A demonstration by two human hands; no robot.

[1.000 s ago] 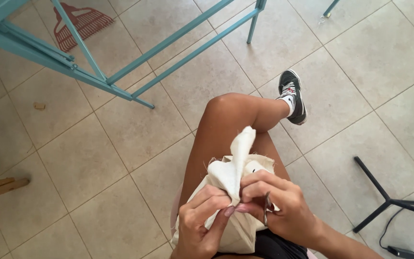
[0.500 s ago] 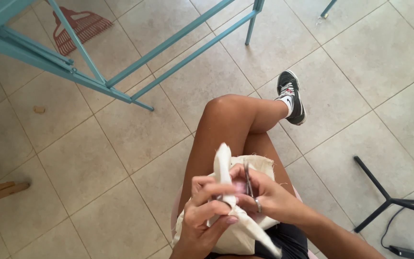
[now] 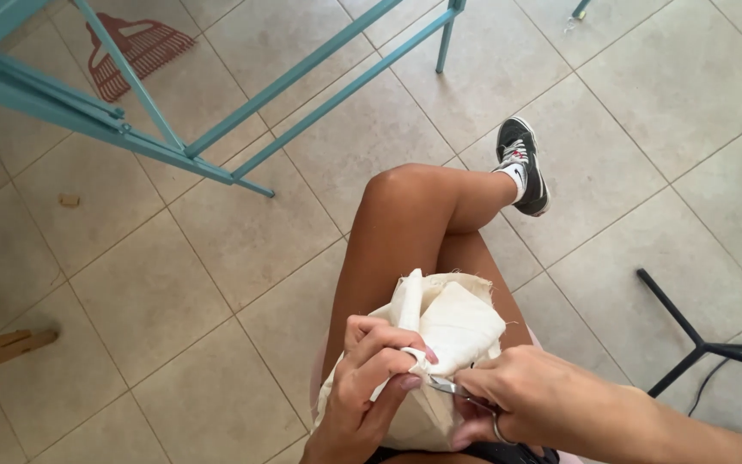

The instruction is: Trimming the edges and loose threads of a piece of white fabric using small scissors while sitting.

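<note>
Two hands working one piece of cream cloth on the lap.

The left hand (image 3: 371, 378) is curling its fingers, pinching a fold of the cloth (image 3: 448, 331). The right hand (image 3: 526, 399) is closing around one pair of small scissors (image 3: 453, 389), blades pointing toward 9 o'clock and meeting the fold. The cloth is lying at 12 o'clock of both hands, draping over the thigh (image 3: 405, 232).

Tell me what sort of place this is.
Probably a home room or small workshop with a tiled floor. A person sits with cream cloth on the lap, left hand pinching it, right hand holding scissors. Nearby stand a turquoise metal frame and a black stand leg.
</note>
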